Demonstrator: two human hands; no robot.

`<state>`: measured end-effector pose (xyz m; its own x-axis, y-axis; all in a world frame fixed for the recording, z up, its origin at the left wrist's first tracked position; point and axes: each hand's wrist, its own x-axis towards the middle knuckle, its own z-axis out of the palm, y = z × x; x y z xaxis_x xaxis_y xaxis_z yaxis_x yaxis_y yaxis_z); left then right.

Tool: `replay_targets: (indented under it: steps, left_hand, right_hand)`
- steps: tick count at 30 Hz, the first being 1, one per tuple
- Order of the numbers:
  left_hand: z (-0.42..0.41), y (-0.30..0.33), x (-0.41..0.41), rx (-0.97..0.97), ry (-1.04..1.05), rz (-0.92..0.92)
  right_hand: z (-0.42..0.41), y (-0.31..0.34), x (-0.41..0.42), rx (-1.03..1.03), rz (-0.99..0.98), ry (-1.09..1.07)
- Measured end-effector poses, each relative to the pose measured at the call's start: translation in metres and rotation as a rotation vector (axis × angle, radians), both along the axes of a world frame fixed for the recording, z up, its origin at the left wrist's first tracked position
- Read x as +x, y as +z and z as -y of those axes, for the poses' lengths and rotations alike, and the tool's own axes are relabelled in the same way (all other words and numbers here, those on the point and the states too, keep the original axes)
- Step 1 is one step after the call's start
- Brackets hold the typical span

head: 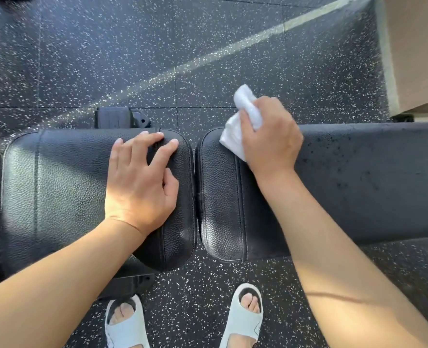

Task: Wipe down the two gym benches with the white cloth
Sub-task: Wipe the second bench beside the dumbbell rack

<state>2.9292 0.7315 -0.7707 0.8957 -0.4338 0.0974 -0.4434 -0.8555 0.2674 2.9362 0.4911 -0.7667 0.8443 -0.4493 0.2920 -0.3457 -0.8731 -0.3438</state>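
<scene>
Two black padded gym benches stand end to end on a dark speckled rubber floor (132, 59), their rounded ends separated by a narrow gap. The left bench (57, 187) is short and broad, with a pebbled surface and stitched seams. The right bench (358, 182) runs long toward the right edge of view, and its surface carries scattered dark specks.

The left hand (140, 182) lies flat, palm down, on the right end of the left bench, fingers slightly spread and reaching its far edge; it grips nothing.

The right hand (268, 136) is closed around the white cloth (235, 139), which is bunched in the fingers. One fold protrudes above the knuckles, and another presses against the far corner of the right bench near its rounded end.

A black frame part (119, 118) shows on the floor behind the left bench. A pale strip of light crosses the floor diagonally. Two feet in light open-toed slides, left (126, 322) and right (245, 317), stand below the gap between the benches.
</scene>
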Motion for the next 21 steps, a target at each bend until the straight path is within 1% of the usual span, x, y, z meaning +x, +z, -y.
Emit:
replay_targets:
  steps: [3, 6, 8, 10, 11, 12, 14, 15, 16, 18, 19, 21]
  left_hand:
    - [0.001, -0.002, -0.001, -0.001, 0.003, 0.007]
    - [0.003, -0.003, -0.001, -0.013, 0.003, 0.007]
    - [0.002, -0.003, -0.001, -0.015, 0.004, -0.001]
    - [0.001, -0.003, -0.001, -0.017, 0.003, -0.006]
    - [0.0, -0.004, -0.001, -0.018, 0.002, -0.006]
    - [0.0, -0.004, -0.001, -0.017, 0.0, -0.004]
    - [0.0, -0.006, -0.001, -0.018, 0.0, 0.003]
    - [0.0, -0.007, -0.001, -0.021, -0.002, 0.005]
    - [0.0, -0.007, -0.001, -0.026, -0.005, 0.005]
    - [0.0, -0.006, -0.001, -0.036, -0.004, 0.004]
    - [0.0, -0.005, -0.001, -0.038, -0.002, 0.0]
    - [0.0, -0.004, -0.001, -0.037, 0.005, -0.009]
  right_hand:
    - [-0.034, 0.001, -0.018, 0.051, 0.014, 0.078]
    - [-0.045, 0.0, -0.067, -0.011, -0.021, 0.333]
    - [-0.023, 0.0, -0.093, -0.036, -0.022, 0.44]
    - [0.014, 0.0, -0.1, -0.051, -0.018, 0.402]
    - [0.033, -0.001, -0.098, -0.062, -0.018, 0.328]
    - [0.05, -0.002, -0.091, -0.055, -0.027, 0.219]
    - [0.073, -0.002, -0.068, 0.037, -0.028, -0.045]
    - [0.075, 0.0, -0.057, 0.078, -0.016, -0.148]
    - [0.07, 0.001, -0.047, 0.094, -0.012, -0.203]
    - [0.039, 0.004, -0.031, 0.076, -0.015, -0.196]
    - [0.017, 0.005, -0.025, 0.056, -0.012, -0.154]
    - [-0.031, 0.005, -0.02, 0.034, -0.036, -0.003]
